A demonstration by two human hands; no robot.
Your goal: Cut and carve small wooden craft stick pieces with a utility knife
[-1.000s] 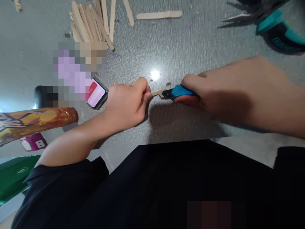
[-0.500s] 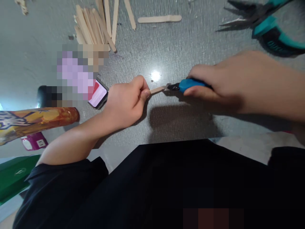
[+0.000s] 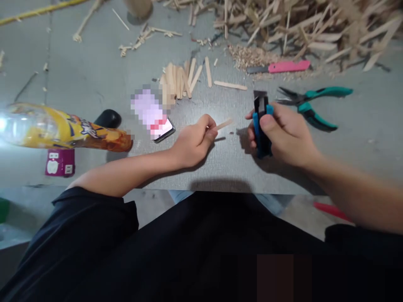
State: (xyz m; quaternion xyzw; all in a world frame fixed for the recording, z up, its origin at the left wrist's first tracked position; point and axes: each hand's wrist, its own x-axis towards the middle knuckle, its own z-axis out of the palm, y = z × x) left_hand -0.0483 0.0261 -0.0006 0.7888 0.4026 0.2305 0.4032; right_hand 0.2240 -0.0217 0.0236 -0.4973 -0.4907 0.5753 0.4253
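Observation:
Between the thumb and fingers of my left hand (image 3: pixel 197 140) is pinched a short wooden stick (image 3: pixel 224 124), its free end pointing right. My right hand (image 3: pixel 288 134) is closed round blue-handled cutting pliers (image 3: pixel 260 136), held upright with the dark jaws toward the far side. A gap separates the pliers from the stick. Just beyond my hands lies a single wooden stick (image 3: pixel 230 85), and left of it a small heap of similar sticks (image 3: pixel 179 82). Teal-handled needle-nose pliers (image 3: pixel 302 100) lie spread apart on the table beyond my right hand.
A phone (image 3: pixel 166 130) lies beside my left hand. Further left are a drink bottle (image 3: pixel 63 128) on its side, a black mouse (image 3: pixel 108 119) and a purple box (image 3: pixel 59 162). A pink cutter knife (image 3: pixel 289 66), wood shavings (image 3: pixel 248 58) and a big stick pile (image 3: pixel 302 25) occupy the far side.
My right hand has drawn the blue pliers away from the stick and turned them upright. My left hand still pinches the stick. The camera's view now takes in more of the table.

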